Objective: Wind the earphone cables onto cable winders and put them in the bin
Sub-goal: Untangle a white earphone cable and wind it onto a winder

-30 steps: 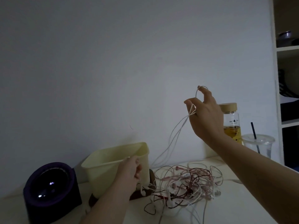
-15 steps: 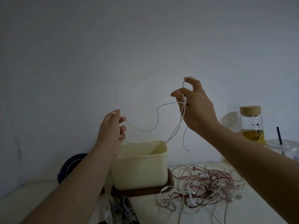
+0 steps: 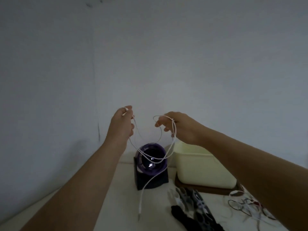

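From my remote seat I watched both hands held up in front of the wall [image 3: 150, 55], above the back of the desk [image 3: 116, 205]. The left hand [image 3: 120, 125] pinched one white earphone cable [image 3: 141, 202] between thumb and forefinger, with its other fingers curled loosely beneath. The right hand [image 3: 180, 127], near it and at about the same height, had its fingers curled. A loop of the same cable lay over them and strands fell past the palm; I could not tell which fingers pinned the wire.

Between the hands the cable sagged in slack curves that crossed in front of a purple globe-shaped device [image 3: 150, 167] on a dark base at the back of the desk. One free strand dropped lower, its plug end hanging close to the desk top; I could not tell whether it touched.

The cream bin [image 3: 201, 172] stood just right of the device on a dark wooden tray [image 3: 210, 190], partly behind the right forearm. In front of the tray lay a blurred heap of black, grey and white cable winders [image 3: 195, 205]. Toward the right edge of the desk lay a tangle of earphone cables [image 3: 245, 205], red, dark and white.
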{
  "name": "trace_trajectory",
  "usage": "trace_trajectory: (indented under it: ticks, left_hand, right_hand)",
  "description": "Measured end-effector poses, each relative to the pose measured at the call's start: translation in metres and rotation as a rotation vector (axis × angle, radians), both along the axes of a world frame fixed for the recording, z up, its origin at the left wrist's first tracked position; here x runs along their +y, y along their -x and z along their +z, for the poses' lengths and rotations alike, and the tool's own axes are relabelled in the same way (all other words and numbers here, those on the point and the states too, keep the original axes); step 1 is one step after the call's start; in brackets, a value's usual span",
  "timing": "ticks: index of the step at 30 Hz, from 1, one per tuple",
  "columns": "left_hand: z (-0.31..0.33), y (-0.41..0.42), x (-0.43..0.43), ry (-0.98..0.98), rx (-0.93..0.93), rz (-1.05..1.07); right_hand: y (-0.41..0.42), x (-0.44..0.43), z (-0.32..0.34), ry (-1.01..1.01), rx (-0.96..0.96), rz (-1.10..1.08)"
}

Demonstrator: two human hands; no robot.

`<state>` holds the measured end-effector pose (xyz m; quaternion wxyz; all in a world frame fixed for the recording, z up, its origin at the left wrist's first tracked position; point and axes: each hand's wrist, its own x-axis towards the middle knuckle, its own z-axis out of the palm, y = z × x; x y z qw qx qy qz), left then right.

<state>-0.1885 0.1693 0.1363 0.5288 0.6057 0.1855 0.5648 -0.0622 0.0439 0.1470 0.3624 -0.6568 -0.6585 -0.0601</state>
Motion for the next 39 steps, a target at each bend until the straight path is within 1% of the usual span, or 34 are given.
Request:
trace_trajectory:
  ticks: [1, 4, 6, 8, 9, 11, 12, 14, 16, 18, 20, 25, 28, 30, 31, 33, 35, 36, 37, 39]
  left_hand:
    - [-0.002, 0.011, 0.008, -0.017, 0.022, 0.045]
    - [-0.006, 0.037, 0.029, -0.050, 0.085, 0.143]
    - [-0.014, 0.052, 0.043, -0.064, 0.170, 0.186]
    - [-0.024, 0.059, 0.055, -0.066, 0.309, 0.207]
    - [-0.031, 0.062, 0.063, -0.056, 0.402, 0.216]
    - [-0.047, 0.063, 0.078, -0.015, 0.612, 0.215]
    - [-0.056, 0.062, 0.084, 0.015, 0.717, 0.188]
    - [-0.072, 0.061, 0.093, 0.053, 0.927, 0.112]
    - [-0.083, 0.060, 0.096, 0.035, 1.125, 0.047]
    - [-0.094, 0.057, 0.094, -0.001, 1.256, 0.034]
    - [-0.103, 0.053, 0.095, 0.010, 1.259, 0.064]
    - [-0.123, 0.052, 0.118, -0.002, 1.097, 0.269]
    - [-0.131, 0.047, 0.118, -0.069, 1.165, 0.285]
    - [-0.134, 0.039, 0.113, -0.117, 1.196, 0.315]
    - [-0.134, 0.032, 0.108, -0.152, 1.159, 0.361]
    - [-0.130, 0.016, 0.089, -0.252, 0.984, 0.402]
    - [-0.121, -0.001, 0.058, -0.400, 0.806, 0.306]
    - [-0.116, -0.011, 0.040, -0.458, 0.757, 0.216]
    - [-0.110, -0.019, 0.021, -0.509, 0.735, 0.114]
    - [-0.105, -0.035, -0.008, -0.587, 0.761, -0.101]
  right_hand:
    - [0.008, 0.011, -0.003, 0.051, 0.026, 0.012]
    - [0.017, 0.040, -0.013, 0.233, 0.009, -0.008]
    - [0.018, 0.053, -0.021, 0.457, -0.082, -0.076]
    - [0.017, 0.057, -0.028, 0.708, -0.204, -0.182]
    - [0.016, 0.059, -0.033, 0.810, -0.215, -0.208]
    - [0.011, 0.057, -0.039, 0.887, -0.169, -0.187]
    - [0.008, 0.055, -0.041, 0.884, -0.102, -0.156]
    - [-0.001, 0.050, -0.040, 0.893, 0.163, -0.045]
    - [-0.011, 0.039, -0.036, 0.894, 0.412, 0.067]
    - [-0.021, 0.031, -0.037, 0.852, 0.546, 0.143]
    - [-0.030, 0.024, -0.040, 0.745, 0.636, 0.157]
    - [-0.050, 0.006, -0.058, 0.470, 0.683, -0.003]
    - [-0.056, -0.004, -0.075, 0.393, 0.793, 0.012]
    - [-0.058, -0.006, -0.085, 0.363, 0.834, 0.031]
    - [-0.058, -0.005, -0.090, 0.349, 0.847, 0.045]
    - [-0.059, -0.005, -0.097, 0.329, 0.857, 0.090]
    - [-0.059, -0.003, -0.102, 0.307, 0.862, 0.129]
    - [-0.062, -0.002, -0.105, 0.285, 0.883, 0.141]
    - [-0.064, 0.000, -0.107, 0.250, 0.913, 0.147]
    - [-0.070, 0.004, -0.112, 0.150, 0.969, 0.142]
